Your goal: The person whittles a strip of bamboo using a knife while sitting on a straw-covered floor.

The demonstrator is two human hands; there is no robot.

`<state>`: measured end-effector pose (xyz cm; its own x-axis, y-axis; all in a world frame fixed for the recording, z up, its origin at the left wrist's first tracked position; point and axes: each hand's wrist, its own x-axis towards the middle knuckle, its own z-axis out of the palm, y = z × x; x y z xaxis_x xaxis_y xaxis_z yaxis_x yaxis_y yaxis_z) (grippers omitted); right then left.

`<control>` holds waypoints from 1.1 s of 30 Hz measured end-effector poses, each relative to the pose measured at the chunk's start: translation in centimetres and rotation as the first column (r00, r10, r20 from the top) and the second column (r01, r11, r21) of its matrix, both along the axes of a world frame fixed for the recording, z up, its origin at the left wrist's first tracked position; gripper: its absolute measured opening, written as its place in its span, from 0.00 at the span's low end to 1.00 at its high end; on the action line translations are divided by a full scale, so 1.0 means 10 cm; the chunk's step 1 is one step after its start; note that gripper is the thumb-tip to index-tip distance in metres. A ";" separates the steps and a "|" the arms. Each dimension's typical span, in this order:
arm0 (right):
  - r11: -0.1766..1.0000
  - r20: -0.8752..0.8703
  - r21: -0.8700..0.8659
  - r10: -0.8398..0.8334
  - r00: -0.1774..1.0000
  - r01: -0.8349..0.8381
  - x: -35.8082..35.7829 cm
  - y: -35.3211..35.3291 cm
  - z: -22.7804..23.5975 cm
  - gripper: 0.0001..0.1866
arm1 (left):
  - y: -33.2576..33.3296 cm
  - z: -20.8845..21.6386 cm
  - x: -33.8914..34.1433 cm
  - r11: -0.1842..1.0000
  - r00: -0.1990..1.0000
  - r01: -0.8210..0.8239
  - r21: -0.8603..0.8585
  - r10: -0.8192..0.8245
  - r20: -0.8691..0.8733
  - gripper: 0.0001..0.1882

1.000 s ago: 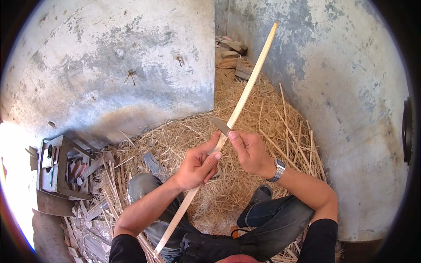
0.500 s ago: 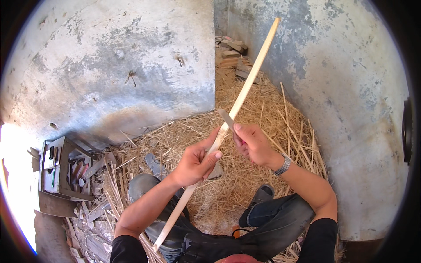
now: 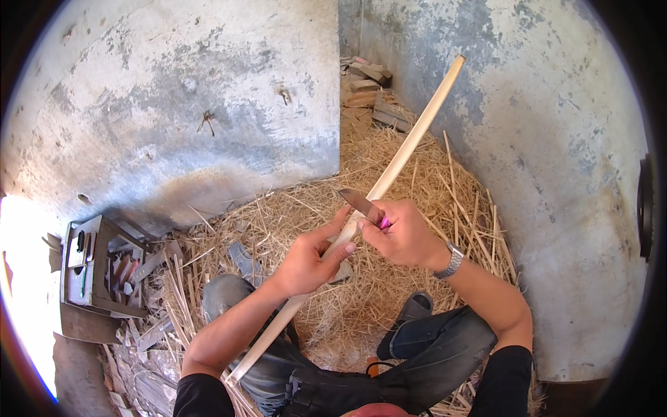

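Mid-whittling, by the look of it. Your left hand (image 3: 309,260) grips the long pale wooden stick (image 3: 399,156), fingers wrapped round it, stick angled up over the straw (image 3: 417,208). Your right hand (image 3: 403,236) is closed on a pink-handled knife (image 3: 361,205), blade touching the stick. Next stroke probably needs a shallow angle, cutting away from the left thumb.

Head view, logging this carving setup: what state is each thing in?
Wooden stick: tilted, held mid-length.
Knife: blade bare, laid against the stick.
Left hand: gripping the stick.
Right hand: closed on the knife handle.
Toolbox: open, tools inside.
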<state>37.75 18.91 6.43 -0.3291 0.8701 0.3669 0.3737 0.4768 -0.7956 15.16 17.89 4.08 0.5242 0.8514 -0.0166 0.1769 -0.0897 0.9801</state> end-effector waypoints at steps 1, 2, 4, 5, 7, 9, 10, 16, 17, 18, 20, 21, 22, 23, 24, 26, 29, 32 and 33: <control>0.998 -0.029 -0.059 0.037 0.999 -0.038 0.02 0.02 0.01 0.10 | 0.00 0.00 -0.01 1.000 1.000 -0.001 0.001 0.001 -0.003 0.35; 0.990 -0.060 -0.116 0.071 0.996 -0.078 0.02 0.03 0.01 0.12 | 0.00 -0.01 -0.02 1.000 1.000 0.014 -0.017 -0.014 0.025 0.34; 0.984 -0.085 -0.148 0.092 0.992 -0.104 0.01 0.02 0.06 0.12 | 0.01 -0.04 -0.03 0.999 0.998 0.029 -0.036 -0.027 0.053 0.34; 0.975 -0.108 -0.180 0.111 0.988 -0.130 0.00 0.02 0.07 0.12 | 0.02 -0.07 -0.03 0.999 1.000 -0.006 0.045 0.005 0.025 0.33; 0.969 -0.049 -0.152 0.189 0.981 -0.195 0.05 -0.03 0.02 0.11 | 0.07 -0.09 -0.06 0.992 0.999 -0.038 0.124 0.038 0.002 0.32; 0.954 0.015 -0.130 0.274 0.962 -0.270 0.06 -0.08 0.04 0.10 | 0.23 -0.04 -0.17 0.984 0.984 -0.178 0.027 0.177 0.037 0.30; 0.933 -0.099 -0.235 0.257 0.961 -0.274 0.05 -0.13 0.11 0.09 | 0.27 0.00 -0.20 0.981 0.980 -0.193 -0.011 0.193 0.047 0.29; 0.991 -0.054 -0.132 0.005 0.999 -0.012 0.19 0.03 0.16 0.06 | 0.21 0.09 -0.34 0.998 0.984 -0.049 -0.038 0.055 0.172 0.29; 0.995 -0.020 -0.053 -0.087 0.996 0.086 0.20 0.03 0.18 0.08 | 0.19 0.09 -0.33 0.998 0.984 -0.048 -0.038 0.054 0.171 0.29; 0.995 -0.021 -0.053 -0.089 0.996 0.088 0.19 0.02 0.19 0.08 | 0.17 0.09 -0.32 0.999 0.984 -0.005 -0.037 0.012 0.177 0.29; 0.985 -0.070 -0.136 -0.116 0.991 0.106 0.14 0.00 0.21 0.16 | 0.14 0.08 -0.31 0.999 0.983 0.038 -0.035 -0.031 0.183 0.29; 0.985 -0.071 -0.135 -0.117 0.991 0.107 0.11 -0.01 0.22 0.16 | 0.13 0.05 -0.30 0.996 0.977 0.083 -0.021 -0.077 0.198 0.30; 0.984 -0.106 -0.148 -0.112 0.988 0.096 0.08 -0.03 0.22 0.18 | 0.12 0.03 -0.28 0.991 0.969 0.131 -0.007 -0.126 0.214 0.30; 0.984 -0.141 -0.160 -0.107 0.984 0.084 0.07 -0.04 0.22 0.20 | 0.10 0.03 -0.26 0.991 0.968 0.135 -0.006 -0.130 0.214 0.30; 0.983 -0.140 -0.159 -0.111 0.984 0.088 0.08 -0.02 0.16 0.20 | 0.08 0.03 -0.25 0.980 0.957 0.195 -0.031 -0.183 0.224 0.30; 0.992 -0.226 -0.075 -0.118 0.967 0.104 0.08 0.04 0.05 0.21 | 0.05 -0.01 -0.23 0.949 0.921 0.303 -0.086 -0.269 0.282 0.31; 0.931 -0.366 -0.363 -0.165 0.916 0.023 0.18 0.05 0.11 0.21 | 0.05 0.00 -0.24 0.937 0.908 0.346 -0.052 -0.321 0.270 0.31; 0.908 -0.412 -0.419 -0.199 0.889 0.008 0.27 0.12 0.12 0.20 | 0.06 -0.02 -0.23 0.924 0.891 0.381 -0.043 -0.354 0.282 0.30; 0.908 -0.412 -0.420 -0.200 0.889 0.010 0.26 0.11 0.12 0.20 | 0.06 -0.03 -0.23 0.923 0.891 0.382 -0.043 -0.355 0.283 0.30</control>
